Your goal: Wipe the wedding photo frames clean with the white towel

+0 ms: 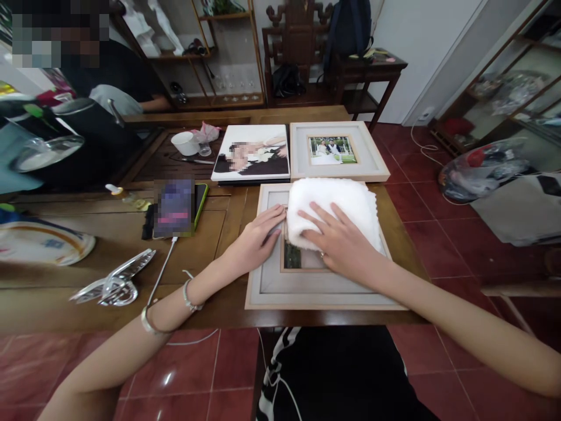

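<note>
Fingers spread wide, a person's right hand (344, 242) is resting on a folded white fleecy cloth (337, 196), which is covering the upper right of a pale wooden picture frame (315, 305) lying flat, while the left hand (258, 240) is lying across the frame's left side, its fingers nearly together, the thumb apart, pinching nothing visible. The cloth is looking soft, light and easily bunched, best held flat under a palm; the frame is appearing stiff, moderately light and possibly fragile across its face, best gripped by opposite outer rims, though whether glass is covering it cannot be told. Beyond the frame, a second framed photo (370, 143) and a portrait panel (258, 166) are lying side by side; left of it, a phone (175, 207) and a silvery winged ornament (116, 283) are sharing the wooden table (232, 289). Red floor tiles (421, 245) are showing to the frame's right, and a carved chair (302, 35) is standing far behind it.
</note>
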